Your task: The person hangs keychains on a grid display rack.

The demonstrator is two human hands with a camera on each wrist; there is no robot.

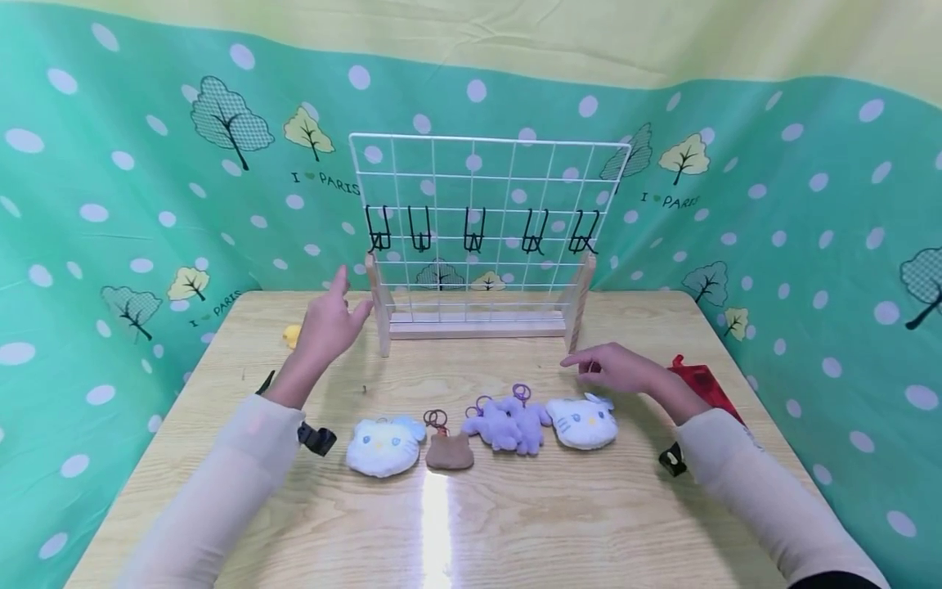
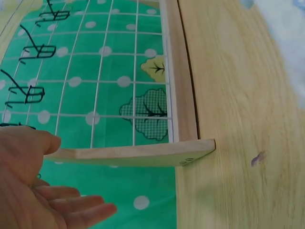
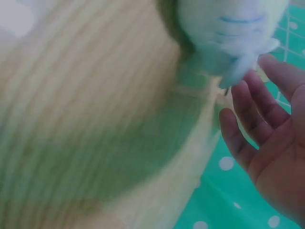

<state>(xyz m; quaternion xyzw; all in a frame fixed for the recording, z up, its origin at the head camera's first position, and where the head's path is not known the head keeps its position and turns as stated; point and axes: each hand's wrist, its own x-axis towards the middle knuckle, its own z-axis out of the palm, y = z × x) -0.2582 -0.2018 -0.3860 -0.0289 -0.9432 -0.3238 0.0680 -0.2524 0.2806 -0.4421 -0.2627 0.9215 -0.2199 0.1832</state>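
The left hand (image 1: 334,319), fingers spread, is beside the left wooden post of a white wire grid rack (image 1: 478,329); in the left wrist view that hand (image 2: 28,186) appears near the post's end (image 2: 133,151). Above the table behind the right white-and-blue plush (image 1: 585,422) is the right hand (image 1: 618,368), its fingers extended and holding nothing. The right wrist view has this hand (image 3: 271,129) close to the plush (image 3: 233,24); whether they touch, I cannot tell. Two purple plushes (image 1: 508,425), a brown one (image 1: 450,451) and another white-and-blue one (image 1: 384,447) lie in a row.
Several black hooks (image 1: 474,237) hang across the grid. A yellow object (image 1: 291,335) lies behind the left forearm, and a red item (image 1: 706,384) lies by the right forearm. A green dotted cloth (image 1: 294,229) surrounds the wooden table (image 1: 500,532).
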